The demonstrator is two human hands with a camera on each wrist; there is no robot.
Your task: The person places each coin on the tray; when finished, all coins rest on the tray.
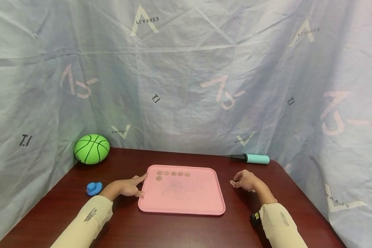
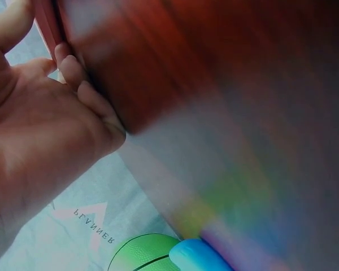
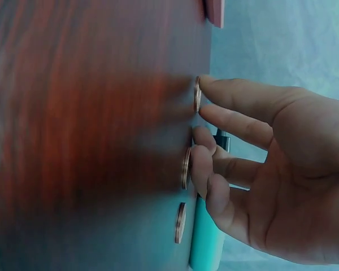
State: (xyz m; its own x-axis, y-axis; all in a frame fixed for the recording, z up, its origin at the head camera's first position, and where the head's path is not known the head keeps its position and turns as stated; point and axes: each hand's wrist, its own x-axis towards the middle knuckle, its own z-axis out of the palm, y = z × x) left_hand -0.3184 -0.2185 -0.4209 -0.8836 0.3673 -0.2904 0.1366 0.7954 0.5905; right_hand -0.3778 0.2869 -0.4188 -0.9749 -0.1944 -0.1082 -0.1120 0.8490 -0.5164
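A pink tray [image 1: 179, 203] lies on the table, bearing a row of several coins [image 1: 174, 174] near its far edge and one coin [image 1: 158, 178] below the row's left end. My left hand [image 1: 128, 187] touches the tray's left rim with spread thumb and index finger; the left wrist view shows the other fingers bent. To the right of the tray, my right hand [image 1: 247, 181] pinches a coin [image 3: 198, 95] between thumb and index finger, low over the tabletop. Two more coins, one [image 3: 186, 168] by the bent fingers and another [image 3: 181, 223] beyond, lie on the table.
A blue rubber duck [image 1: 94, 188] sits left of my left hand. The green ball [image 1: 92, 149] stands at the table's back left corner. A teal hand pump [image 1: 257, 158] lies along the back right edge. Grey printed cloth [image 1: 179, 82] hangs behind the dark red table [image 1: 186, 230].
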